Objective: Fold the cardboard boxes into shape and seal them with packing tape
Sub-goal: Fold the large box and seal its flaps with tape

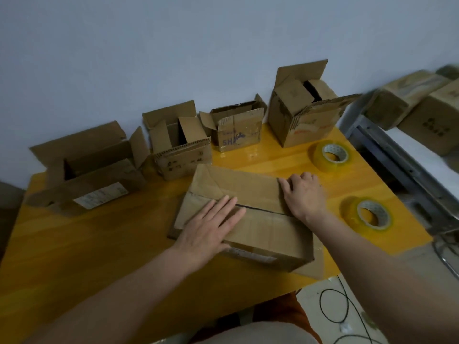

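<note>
cardboard box [248, 214] is sitting near the front middle of the yellow table [99, 244], its top flaps folded shut so that a dark seam is running across the lid. left hand [211, 229] is lying flat on the near flap, fingers stretched out and close together, pressing down and gripping nothing. right hand [304, 194] is resting palm down on the far right part of the lid, fingers loosely curled over the flap edge (it is not closing around anything). two rolls of clear packing tape are lying on the table to the right of the box, far tape roll [332, 156] toward the wall and near tape roll [370, 214] just beside the right wrist, both apart from the box. four open boxes [183, 145] are standing in a row along the wall [149, 45] behind, flaps sticking up. more cartons [422, 105] are showing blurred at the right edge.
</note>
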Demonstrator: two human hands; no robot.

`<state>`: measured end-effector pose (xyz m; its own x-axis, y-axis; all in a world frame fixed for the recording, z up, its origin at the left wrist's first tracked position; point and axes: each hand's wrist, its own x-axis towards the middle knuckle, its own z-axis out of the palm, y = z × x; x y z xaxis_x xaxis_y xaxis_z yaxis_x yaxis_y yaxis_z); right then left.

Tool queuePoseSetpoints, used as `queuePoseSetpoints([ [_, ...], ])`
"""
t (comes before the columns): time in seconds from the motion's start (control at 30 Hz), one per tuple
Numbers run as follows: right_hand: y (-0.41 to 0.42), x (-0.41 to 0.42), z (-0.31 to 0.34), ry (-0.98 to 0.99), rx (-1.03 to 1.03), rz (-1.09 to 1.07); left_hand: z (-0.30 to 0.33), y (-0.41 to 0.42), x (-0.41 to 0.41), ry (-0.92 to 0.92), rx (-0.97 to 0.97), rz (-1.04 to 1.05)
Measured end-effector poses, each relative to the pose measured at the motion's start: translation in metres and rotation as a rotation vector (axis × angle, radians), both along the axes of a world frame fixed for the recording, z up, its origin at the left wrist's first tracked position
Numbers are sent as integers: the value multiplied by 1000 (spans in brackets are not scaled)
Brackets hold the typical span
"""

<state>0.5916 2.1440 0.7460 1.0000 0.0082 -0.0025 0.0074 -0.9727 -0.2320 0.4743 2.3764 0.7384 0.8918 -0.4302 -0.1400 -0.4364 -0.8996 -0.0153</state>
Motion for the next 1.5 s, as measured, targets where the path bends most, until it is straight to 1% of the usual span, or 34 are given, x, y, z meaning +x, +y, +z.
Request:
queuePoseSetpoints([
  [0.13,-26,-5,2,2,-5,-130,-3,-29,26,-47,19,6],
  [0.17,-33,-8,3,9,-6,-145,1,-35,34,-51,32,41],
  [0.2,-39,-12,3,25,-4,-153,5,-39,41,-51,2,122],
  [0.23,-44,-17,3,52,6,-163,9,-42,47,-48,-89,257],
  [0.27,-48,-21,2,86,28,-177,12,-46,51,-36,-261,444],
  [0.3,-50,-25,0,120,63,-193,16,-51,54,-2,-477,649],
  [0.33,-51,-28,-2,144,115,-203,18,-58,55,66,-691,798],
  [0.37,-50,-30,-4,159,187,-203,18,-67,54,138,-871,862],
  [0.4,-49,-31,-6,170,277,-194,17,-78,51,210,-976,854],
  [0.43,-48,-32,-7,183,372,-180,15,-91,47,267,-1027,815],
  [0.47,-48,-33,-8,200,455,-168,11,-101,44,277,-1045,783],
  [0.53,-48,-34,-7,236,548,-153,1,-110,47,198,-1021,766],
  [0.63,-44,-32,-9,257,564,-137,-9,-104,61,61,-971,758],
  [0.77,-37,-27,-8,255,595,-153,-10,-102,64,-44,-926,666],
  [0.8,-36,-26,-7,250,595,-149,-9,-100,62,-66,-865,640],
  [0.83,-36,-26,-8,240,597,-142,-9,-99,58,-98,-746,599],
  [0.9,-35,-26,-9,214,598,-134,-9,-101,47,-171,-425,449],
  [0.97,-35,-23,-11,208,597,-110,-12,-110,35,-155,-192,298],
  [1.03,-39,-14,-9,251,613,-57,-14,-118,36,-120,-72,291],
  [1.13,-62,0,-6,354,627,39,-8,-128,52,-116,4,355],
  [1.2,-89,5,-8,361,575,60,-4,-141,58,-116,32,373],
  [1.3,-142,16,-20,323,375,61,-10,-174,55,-200,27,414],
  [1.4,-191,23,-41,412,233,9,-25,-215,46,-212,-61,452],
  [1.5,-226,20,-58,470,32,91,-34,-237,43,-219,0,524],
])
